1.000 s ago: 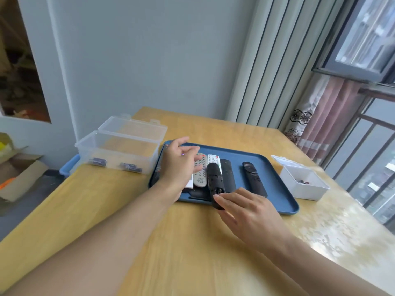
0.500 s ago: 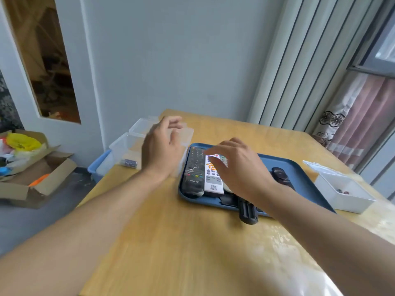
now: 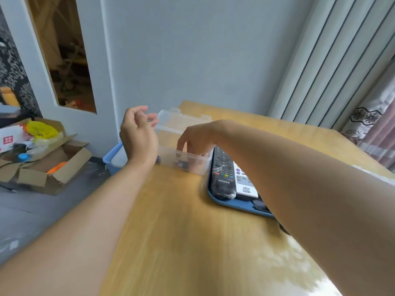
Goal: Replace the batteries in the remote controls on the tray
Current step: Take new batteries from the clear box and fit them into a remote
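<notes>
A: Where are the hands?

B: The right hand [image 3: 193,139] reaches across from the right, fingers pointing down into the clear plastic box [image 3: 183,144] at the far left edge of the wooden table [image 3: 171,231]. Fingertips sit low inside, close to some small dark batteries [image 3: 180,163] on the box floor.

A: Gripping one?

B: Cannot tell. The box wall blurs the fingertips; I can't see whether they touch or pinch anything.

A: And the left hand [image 3: 137,135]?

B: Raised just left of the box, above the table edge. Fingers loosely curled, relaxed, holding nothing that I can make out.

A: The remotes?

B: On the blue tray [image 3: 233,205], right of the box, touching or very nearly touching its right wall. A black remote [image 3: 221,176] lies along the tray's left side, coloured buttons showing. A white remote [image 3: 243,184] lies just beside it on the right. The right forearm covers the rest of the tray.

A: Box lid?

B: Open, hinged back toward the far wall.

A: Anything else in the room?

B: A cardboard box [image 3: 49,165] of odds and ends on the floor at left. A blue bin [image 3: 112,159] stands against the table's left edge. Curtains [image 3: 372,129] hang at far right.
</notes>
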Motion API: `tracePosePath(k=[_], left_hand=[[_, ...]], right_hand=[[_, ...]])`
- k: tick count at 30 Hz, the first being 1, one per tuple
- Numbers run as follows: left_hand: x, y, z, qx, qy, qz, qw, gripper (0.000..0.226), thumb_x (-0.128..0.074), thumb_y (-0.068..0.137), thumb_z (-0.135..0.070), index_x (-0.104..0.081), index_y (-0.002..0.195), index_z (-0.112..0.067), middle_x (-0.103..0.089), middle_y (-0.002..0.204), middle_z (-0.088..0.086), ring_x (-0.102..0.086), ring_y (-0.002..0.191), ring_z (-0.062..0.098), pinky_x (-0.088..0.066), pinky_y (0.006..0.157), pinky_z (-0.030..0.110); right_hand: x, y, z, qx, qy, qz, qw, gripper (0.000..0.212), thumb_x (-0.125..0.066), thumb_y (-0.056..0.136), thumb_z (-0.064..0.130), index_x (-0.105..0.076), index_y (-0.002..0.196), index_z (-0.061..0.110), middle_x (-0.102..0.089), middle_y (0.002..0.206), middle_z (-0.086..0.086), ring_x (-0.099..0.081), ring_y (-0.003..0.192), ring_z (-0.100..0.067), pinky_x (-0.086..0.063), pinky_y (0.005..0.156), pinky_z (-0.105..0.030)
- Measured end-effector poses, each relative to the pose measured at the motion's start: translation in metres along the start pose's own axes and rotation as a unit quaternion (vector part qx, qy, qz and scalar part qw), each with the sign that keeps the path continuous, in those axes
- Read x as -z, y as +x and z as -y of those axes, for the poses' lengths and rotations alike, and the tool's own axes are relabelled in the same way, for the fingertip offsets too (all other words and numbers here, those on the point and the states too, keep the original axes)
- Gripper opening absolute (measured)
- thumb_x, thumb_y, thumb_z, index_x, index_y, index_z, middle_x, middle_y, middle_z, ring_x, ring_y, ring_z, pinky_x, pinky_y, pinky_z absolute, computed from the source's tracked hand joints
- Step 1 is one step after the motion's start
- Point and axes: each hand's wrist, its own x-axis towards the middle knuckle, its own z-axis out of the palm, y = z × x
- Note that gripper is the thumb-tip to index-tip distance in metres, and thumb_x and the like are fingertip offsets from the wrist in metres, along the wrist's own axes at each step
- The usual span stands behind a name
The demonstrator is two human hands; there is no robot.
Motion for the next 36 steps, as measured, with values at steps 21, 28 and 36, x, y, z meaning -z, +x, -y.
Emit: tracePosePath(k=[21, 28, 36], left_hand=[[-0.022, -0.07, -0.021, -0.24, 0.083, 0.115, 0.96, 0.018, -0.054, 0.096, -0.012, -0.071, 0.098, -0.015, -0.07, 0.092, -0.001, -0.065, 0.088, 0.014, -0.047, 0.08, 0.017], [-0.062, -0.178, -0.056, -0.307, 0.306, 0.328, 0.839, 0.025, -0.063, 0.087, -0.054, -0.059, 0.091, -0.03, -0.052, 0.075, -0.013, -0.053, 0.078, 0.011, -0.043, 0.067, 0.032], [-0.089, -0.224, -0.084, -0.274, 0.62, 0.324, 0.66, 0.059, -0.039, 0.085, -0.083, -0.048, 0.081, -0.025, -0.069, 0.092, -0.003, -0.064, 0.081, 0.022, -0.015, 0.051, 0.032]], right_hand=[[-0.056, -0.143, -0.102, 0.024, 0.601, -0.286, 0.746, 0.031, -0.051, 0.101, 0.0, -0.059, 0.131, 0.008, -0.065, 0.089, -0.009, -0.066, 0.073, -0.018, -0.058, 0.068, -0.026], [-0.121, -0.212, -0.143, -0.007, 0.85, -0.247, 0.465, 0.009, -0.051, 0.1, 0.006, -0.056, 0.098, 0.013, -0.066, 0.089, -0.008, -0.062, 0.072, -0.018, -0.054, 0.059, -0.022], [-0.146, -0.233, -0.148, -0.032, 0.748, -0.32, 0.581, 0.013, -0.061, 0.096, 0.017, -0.061, 0.109, 0.017, -0.068, 0.093, -0.009, -0.012, 0.048, -0.014, -0.008, 0.048, -0.03]])
